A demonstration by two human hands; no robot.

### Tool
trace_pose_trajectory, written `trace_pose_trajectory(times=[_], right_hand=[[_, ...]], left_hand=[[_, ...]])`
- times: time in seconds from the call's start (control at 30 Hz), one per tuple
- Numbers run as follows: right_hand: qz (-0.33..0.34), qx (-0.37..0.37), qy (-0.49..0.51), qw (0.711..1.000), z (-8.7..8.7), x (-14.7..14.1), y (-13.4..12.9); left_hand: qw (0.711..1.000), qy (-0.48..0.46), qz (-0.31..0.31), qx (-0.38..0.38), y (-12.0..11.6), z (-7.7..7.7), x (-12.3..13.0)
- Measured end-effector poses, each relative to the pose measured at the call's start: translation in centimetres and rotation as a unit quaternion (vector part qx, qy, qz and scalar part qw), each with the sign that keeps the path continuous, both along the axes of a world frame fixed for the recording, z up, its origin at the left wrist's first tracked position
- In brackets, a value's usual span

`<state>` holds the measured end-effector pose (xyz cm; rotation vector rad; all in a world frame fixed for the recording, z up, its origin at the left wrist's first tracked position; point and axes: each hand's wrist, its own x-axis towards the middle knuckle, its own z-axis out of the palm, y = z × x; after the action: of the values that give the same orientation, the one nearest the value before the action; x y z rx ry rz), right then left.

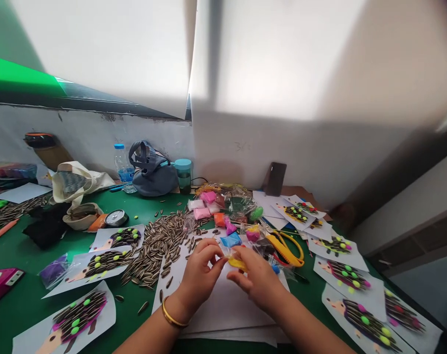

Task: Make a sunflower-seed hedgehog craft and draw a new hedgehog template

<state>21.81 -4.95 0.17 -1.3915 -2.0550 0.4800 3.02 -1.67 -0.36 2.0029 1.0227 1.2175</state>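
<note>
Above a stack of white paper (223, 309), my right hand (258, 275) grips a small packet of yellow clay (237, 263) between thumb and fingers. My left hand (205, 270), with a gold bangle at its wrist, pinches with thumb and forefinger by the packet's left end. Whatever lies between those left fingertips is too small to make out. Just beyond my hands is a blue clay packet (231, 239). A heap of striped sunflower seeds (160, 241) spreads to the left, some lying on the paper.
Hedgehog pictures made with seeds lie at left (81, 319) and right (359, 319). Behind the paper are pink clay packets (202, 213) and yellow-handled scissors (288, 248). A phone (275, 178), a blue bag (155, 172) and a water bottle (124, 169) stand along the wall.
</note>
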Motion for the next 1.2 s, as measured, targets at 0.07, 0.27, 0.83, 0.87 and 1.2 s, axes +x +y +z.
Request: trace_pose_trajectory(times=[0.07, 0.27, 0.83, 0.87, 1.2], right_hand=[[0.004, -0.005, -0.009, 1.000, -0.4, 0.0, 0.1], [-0.001, 0.004, -0.006, 1.000, -0.6, -0.1, 0.4], [-0.031, 0.060, -0.024, 0.997, -0.9, -0.3, 0.6], [-0.029, 0.062, -0.022, 0.997, -1.0, -0.4, 0.6], [0.001, 0.084, 0.010, 0.996, -0.4, -0.1, 0.8]], left_hand=[[1.000, 0.014, -0.012, 0.000, 0.0, 0.0, -0.1], [0.997, 0.068, -0.008, -0.028, 0.1, 0.3, -0.2], [0.997, 0.049, -0.011, -0.050, 0.1, -0.7, 0.5], [0.997, 0.046, -0.019, -0.058, 0.2, -0.8, 0.5], [0.996, 0.000, -0.041, -0.085, 0.4, -0.2, 0.5]])
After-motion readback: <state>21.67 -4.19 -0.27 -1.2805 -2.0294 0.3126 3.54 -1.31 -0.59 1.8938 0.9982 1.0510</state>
